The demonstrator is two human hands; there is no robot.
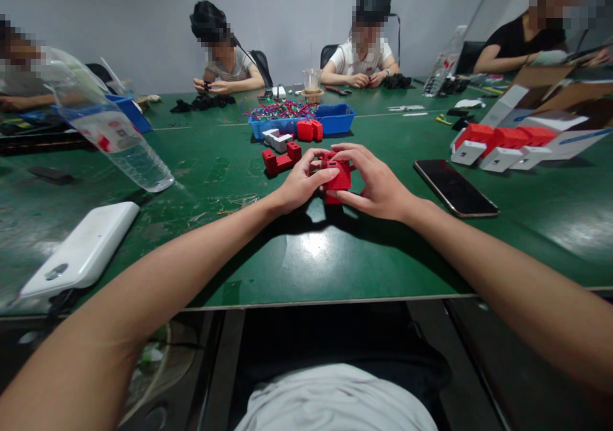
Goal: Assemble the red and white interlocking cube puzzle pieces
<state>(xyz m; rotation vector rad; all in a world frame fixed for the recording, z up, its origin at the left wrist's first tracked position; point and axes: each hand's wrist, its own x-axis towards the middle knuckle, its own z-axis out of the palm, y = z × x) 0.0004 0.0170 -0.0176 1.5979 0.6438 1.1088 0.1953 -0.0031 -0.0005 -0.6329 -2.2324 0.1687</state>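
Both of my hands meet over the green table (306, 258) around a small red plastic block (338, 177). My left hand (301, 185) grips its left side, thumb pressed across the top. My right hand (373, 182) curls round its right side, fingers arched over it. Just behind them lies another red block piece (281, 158). Farther back a blue tray (335, 119) holds coloured wires, with red blocks (310, 129) and white blocks (276, 139) in front of it.
A black phone (454, 187) lies to the right, a white power bank (81, 249) and a tilted water bottle (110, 131) to the left. Red and white boxes (502, 145) are stacked at the right. Several people sit working around the far side.
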